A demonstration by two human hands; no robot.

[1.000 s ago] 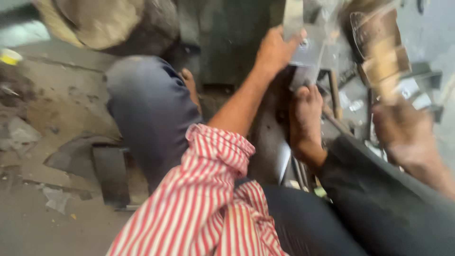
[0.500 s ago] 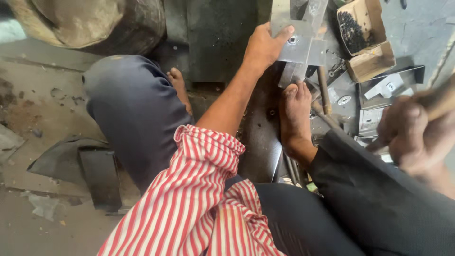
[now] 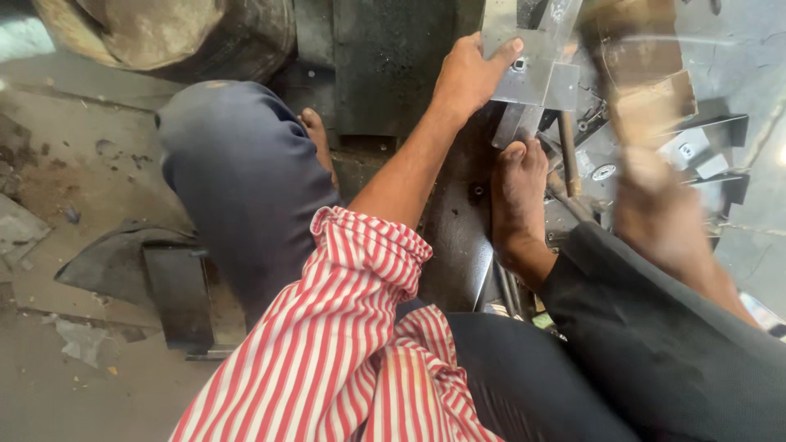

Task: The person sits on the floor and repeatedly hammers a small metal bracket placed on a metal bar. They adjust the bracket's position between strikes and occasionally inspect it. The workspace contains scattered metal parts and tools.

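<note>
While my left hand (image 3: 468, 75) is pressing down on the folded metal bracket (image 3: 530, 75), fingers closed over its top edge, a bare foot (image 3: 519, 190) is bracing the piece from below. My right hand (image 3: 655, 214) is blurring; I cannot tell its grip.

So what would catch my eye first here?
The left hand pressing a shiny metal piece flat at top centre, with a bare foot braced just below it. At right, the right hand is a blur. A red-striped sleeve fills the foreground.
</note>
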